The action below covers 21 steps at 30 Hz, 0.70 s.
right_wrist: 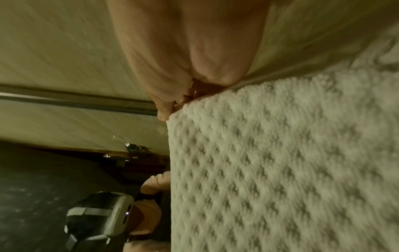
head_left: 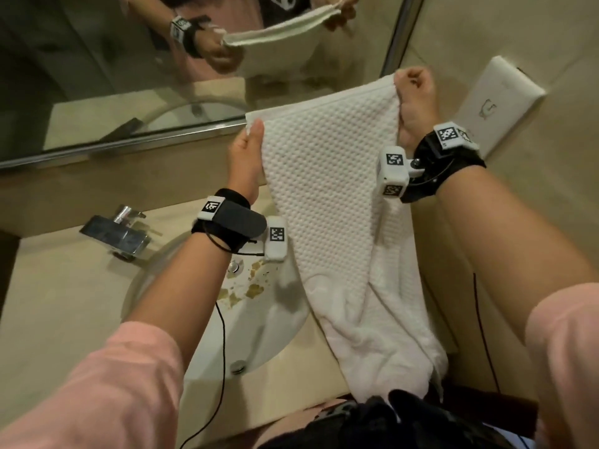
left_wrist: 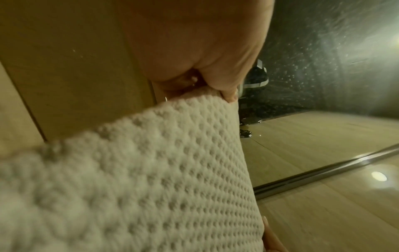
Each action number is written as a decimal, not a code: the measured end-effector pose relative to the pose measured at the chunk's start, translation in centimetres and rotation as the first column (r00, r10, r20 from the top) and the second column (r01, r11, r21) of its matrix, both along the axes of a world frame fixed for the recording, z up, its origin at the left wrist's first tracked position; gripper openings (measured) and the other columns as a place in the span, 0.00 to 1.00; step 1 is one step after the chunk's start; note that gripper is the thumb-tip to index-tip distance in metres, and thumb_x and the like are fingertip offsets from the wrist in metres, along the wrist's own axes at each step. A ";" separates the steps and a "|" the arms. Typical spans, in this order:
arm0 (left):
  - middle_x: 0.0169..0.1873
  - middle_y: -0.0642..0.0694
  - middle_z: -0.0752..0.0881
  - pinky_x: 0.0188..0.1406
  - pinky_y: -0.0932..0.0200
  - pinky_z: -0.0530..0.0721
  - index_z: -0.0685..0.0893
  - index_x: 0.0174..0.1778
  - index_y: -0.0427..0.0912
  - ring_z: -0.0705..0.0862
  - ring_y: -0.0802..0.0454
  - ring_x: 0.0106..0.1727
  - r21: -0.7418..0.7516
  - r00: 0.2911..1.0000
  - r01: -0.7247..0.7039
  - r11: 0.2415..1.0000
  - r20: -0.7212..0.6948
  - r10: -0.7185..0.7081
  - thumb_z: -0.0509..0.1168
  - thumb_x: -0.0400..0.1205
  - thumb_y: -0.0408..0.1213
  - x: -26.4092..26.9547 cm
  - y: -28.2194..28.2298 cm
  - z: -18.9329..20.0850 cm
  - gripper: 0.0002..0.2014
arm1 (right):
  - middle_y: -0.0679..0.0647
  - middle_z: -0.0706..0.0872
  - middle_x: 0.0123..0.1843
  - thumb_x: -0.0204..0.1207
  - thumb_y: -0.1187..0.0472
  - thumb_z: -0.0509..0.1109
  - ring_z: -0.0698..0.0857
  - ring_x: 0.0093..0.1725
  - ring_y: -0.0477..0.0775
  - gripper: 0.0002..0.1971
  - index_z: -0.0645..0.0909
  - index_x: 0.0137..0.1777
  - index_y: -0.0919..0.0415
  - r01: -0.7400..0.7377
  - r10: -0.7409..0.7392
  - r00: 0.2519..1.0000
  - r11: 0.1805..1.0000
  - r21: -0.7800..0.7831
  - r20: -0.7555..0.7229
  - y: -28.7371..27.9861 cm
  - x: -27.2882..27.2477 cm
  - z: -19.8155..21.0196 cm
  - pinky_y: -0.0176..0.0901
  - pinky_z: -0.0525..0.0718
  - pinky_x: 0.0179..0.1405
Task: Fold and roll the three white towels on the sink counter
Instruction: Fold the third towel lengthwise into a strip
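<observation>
White waffle-weave towel held up above beige stone desk, left hand grip pinching top left corner, right hand grip clenched on top right corner, lower end draped beside round white sink basin.

counter: beige stone, holding a round white sink
faucet: chrome, sitting left of the sink
towels: white, lying bunched right of the sink
</observation>
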<state>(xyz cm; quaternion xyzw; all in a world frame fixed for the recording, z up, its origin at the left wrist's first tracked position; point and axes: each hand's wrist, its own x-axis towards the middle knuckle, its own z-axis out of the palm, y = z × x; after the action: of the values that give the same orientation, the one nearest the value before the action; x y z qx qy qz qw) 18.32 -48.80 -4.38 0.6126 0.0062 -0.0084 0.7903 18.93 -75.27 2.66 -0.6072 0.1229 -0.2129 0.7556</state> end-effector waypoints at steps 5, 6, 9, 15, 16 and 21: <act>0.43 0.43 0.88 0.49 0.48 0.85 0.84 0.44 0.43 0.85 0.49 0.45 0.034 0.986 -0.156 0.987 -0.049 0.158 0.61 0.85 0.48 3.1 -0.3 -2.0 0.13 | 0.47 0.77 0.32 0.75 0.66 0.68 0.73 0.31 0.43 0.08 0.73 0.38 0.56 0.076 -0.076 0.997 0.982 -0.172 0.008 0.6 4.1 -1.9 0.38 0.73 0.36; 0.42 0.43 0.87 0.47 0.48 0.84 0.83 0.42 0.43 0.84 0.49 0.44 0.067 0.982 -0.178 0.982 -0.049 0.182 0.61 0.84 0.49 3.7 -0.5 -2.5 0.13 | 0.47 0.76 0.32 0.75 0.67 0.68 0.72 0.31 0.42 0.09 0.73 0.38 0.56 0.099 -0.098 0.995 0.977 -0.190 0.015 0.7 4.8 -2.3 0.36 0.73 0.36; 0.39 0.43 0.82 0.42 0.52 0.77 0.80 0.38 0.47 0.78 0.50 0.41 0.148 0.977 -0.191 0.971 -0.070 0.202 0.60 0.81 0.50 5.5 -0.8 -4.3 0.12 | 0.48 0.75 0.32 0.75 0.67 0.69 0.72 0.31 0.41 0.09 0.74 0.36 0.55 0.148 -0.157 0.988 0.957 -0.249 -0.014 0.6 6.3 -3.9 0.35 0.73 0.35; 0.30 0.50 0.76 0.35 0.55 0.69 0.76 0.33 0.48 0.73 0.50 0.34 0.325 0.944 -0.080 0.942 -0.280 0.176 0.58 0.85 0.47 7.8 -1.1 -9.9 0.14 | 0.45 0.75 0.28 0.75 0.63 0.70 0.71 0.27 0.41 0.13 0.72 0.33 0.50 0.024 -0.148 0.954 0.904 -0.428 -0.259 -0.9 6.9 -10.0 0.31 0.71 0.28; 0.30 0.50 0.77 0.35 0.56 0.69 0.77 0.33 0.48 0.74 0.49 0.35 0.338 0.935 -0.050 0.940 -0.314 0.163 0.58 0.85 0.47 7.9 -1.1 -10.6 0.14 | 0.45 0.75 0.27 0.75 0.62 0.70 0.72 0.27 0.41 0.13 0.73 0.33 0.49 0.003 -0.145 0.945 0.901 -0.434 -0.294 -1.4 7.0 -11.1 0.31 0.72 0.28; 0.29 0.49 0.77 0.34 0.58 0.74 0.80 0.41 0.46 0.75 0.49 0.31 0.379 0.885 0.002 0.925 -0.432 0.175 0.61 0.85 0.41 8.5 -1.0 -12.2 0.08 | 0.48 0.80 0.28 0.73 0.63 0.72 0.76 0.27 0.45 0.10 0.77 0.35 0.48 -0.092 -0.114 0.897 0.896 -0.435 -0.426 -2.4 7.1 -14.1 0.40 0.77 0.32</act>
<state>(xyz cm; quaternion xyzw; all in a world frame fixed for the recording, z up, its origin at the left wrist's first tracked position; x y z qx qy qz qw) 26.86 -49.82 -16.60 0.7298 0.2216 -0.1154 0.6364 26.05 -77.66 -11.46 -0.7948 0.2424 -0.0966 0.5479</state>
